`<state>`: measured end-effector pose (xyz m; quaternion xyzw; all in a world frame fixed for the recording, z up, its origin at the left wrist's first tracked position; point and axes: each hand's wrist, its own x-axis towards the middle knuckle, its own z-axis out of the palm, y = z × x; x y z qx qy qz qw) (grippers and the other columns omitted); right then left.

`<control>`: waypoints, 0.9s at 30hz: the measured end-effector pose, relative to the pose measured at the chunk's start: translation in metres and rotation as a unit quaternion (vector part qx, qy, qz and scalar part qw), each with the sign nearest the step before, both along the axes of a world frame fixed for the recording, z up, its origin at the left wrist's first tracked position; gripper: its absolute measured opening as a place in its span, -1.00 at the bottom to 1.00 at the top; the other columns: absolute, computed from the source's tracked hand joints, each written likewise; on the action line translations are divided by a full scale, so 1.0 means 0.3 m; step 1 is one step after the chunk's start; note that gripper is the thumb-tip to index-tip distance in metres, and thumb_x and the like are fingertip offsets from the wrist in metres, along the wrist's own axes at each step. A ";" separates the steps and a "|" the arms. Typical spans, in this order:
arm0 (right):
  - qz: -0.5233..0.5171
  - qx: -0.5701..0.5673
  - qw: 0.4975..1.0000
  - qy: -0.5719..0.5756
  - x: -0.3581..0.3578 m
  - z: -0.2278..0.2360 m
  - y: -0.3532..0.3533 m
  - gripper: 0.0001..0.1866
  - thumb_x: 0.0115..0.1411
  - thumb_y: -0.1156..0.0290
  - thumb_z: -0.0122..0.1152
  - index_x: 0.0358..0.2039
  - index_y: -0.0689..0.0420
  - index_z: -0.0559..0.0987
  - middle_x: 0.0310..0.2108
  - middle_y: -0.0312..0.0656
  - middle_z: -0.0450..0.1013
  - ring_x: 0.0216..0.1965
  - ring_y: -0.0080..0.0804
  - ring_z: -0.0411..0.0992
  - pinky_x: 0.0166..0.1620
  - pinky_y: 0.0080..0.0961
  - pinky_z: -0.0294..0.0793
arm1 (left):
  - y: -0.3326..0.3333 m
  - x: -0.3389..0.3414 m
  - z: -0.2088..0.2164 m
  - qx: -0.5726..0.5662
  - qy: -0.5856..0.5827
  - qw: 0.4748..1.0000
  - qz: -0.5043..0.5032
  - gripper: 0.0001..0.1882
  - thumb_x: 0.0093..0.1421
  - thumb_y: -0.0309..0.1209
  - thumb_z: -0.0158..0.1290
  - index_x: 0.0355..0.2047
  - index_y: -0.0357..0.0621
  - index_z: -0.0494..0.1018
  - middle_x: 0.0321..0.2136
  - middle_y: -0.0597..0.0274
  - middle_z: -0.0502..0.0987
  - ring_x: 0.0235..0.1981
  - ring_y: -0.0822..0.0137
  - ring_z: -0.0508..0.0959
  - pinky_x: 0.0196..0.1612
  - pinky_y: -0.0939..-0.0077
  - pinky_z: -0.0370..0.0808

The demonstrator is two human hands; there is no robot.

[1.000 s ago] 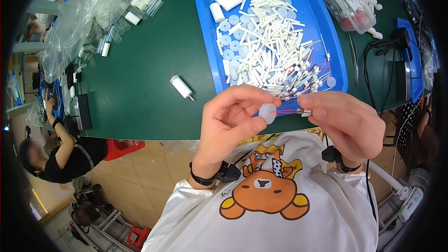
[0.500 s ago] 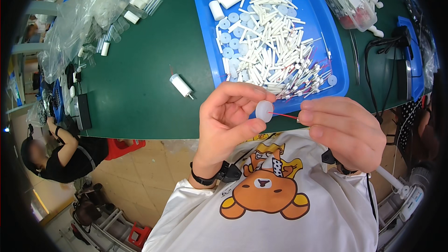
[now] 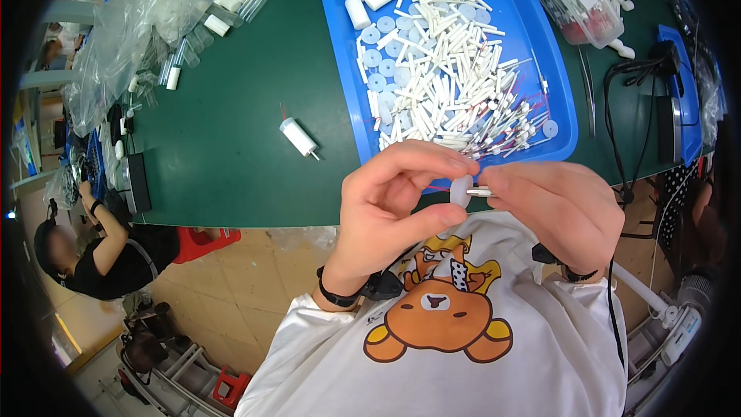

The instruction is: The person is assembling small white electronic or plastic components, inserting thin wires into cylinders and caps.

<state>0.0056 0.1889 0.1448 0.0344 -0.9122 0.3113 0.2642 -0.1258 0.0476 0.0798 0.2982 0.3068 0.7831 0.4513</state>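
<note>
The small white disc (image 3: 461, 189) sits pinched between thumb and fingertips of the left hand (image 3: 390, 212), just below the blue tray (image 3: 351, 100). The right hand (image 3: 556, 205) pinches a thin metal pin (image 3: 480, 191) touching the disc. A white cylinder (image 3: 298, 138) lies apart on the green table (image 3: 224, 154).

white bear-print T-shirt (image 3: 455, 355), black wristbands (image 3: 337, 296)

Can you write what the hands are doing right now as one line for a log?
left hand: pinches white disc | right hand: holds small metal pin at disc | behind: blue tray of white tubes | table: green
</note>
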 end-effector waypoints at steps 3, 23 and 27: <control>0.028 0.049 0.998 0.011 -0.003 -0.007 0.019 -0.66 -0.22 0.51 0.20 -0.35 0.38 0.54 -0.47 -0.03 0.46 -0.54 -0.30 0.46 -0.56 -0.55 0.42 | -0.005 0.001 0.009 -0.007 0.026 0.999 0.018 -0.62 -0.09 -0.77 0.14 -0.19 -0.41 0.38 -0.18 -0.02 0.43 -0.08 0.17 0.45 -0.03 0.32 0.41; -0.082 -0.317 0.941 -0.083 0.006 -0.103 -0.073 -0.92 -0.02 0.64 0.19 -0.44 0.26 0.57 -0.66 -0.22 0.43 -0.68 -0.57 0.42 -0.65 -0.69 0.28 | -0.015 0.039 -0.023 -0.063 0.198 0.968 0.142 -0.69 -0.20 -0.73 0.24 -0.38 -0.34 0.45 -0.35 0.01 0.50 -0.22 0.17 0.52 -0.18 0.37 0.49; -0.101 -0.390 0.909 -0.112 0.017 -0.119 -0.092 -0.93 0.03 0.64 0.15 -0.42 0.27 0.57 -0.62 -0.20 0.46 -0.67 -0.60 0.44 -0.62 -0.73 0.32 | -0.020 0.043 -0.053 -0.056 0.188 0.972 0.130 -0.65 -0.24 -0.67 0.30 -0.41 -0.29 0.42 -0.36 0.01 0.50 -0.24 0.19 0.51 -0.20 0.36 0.46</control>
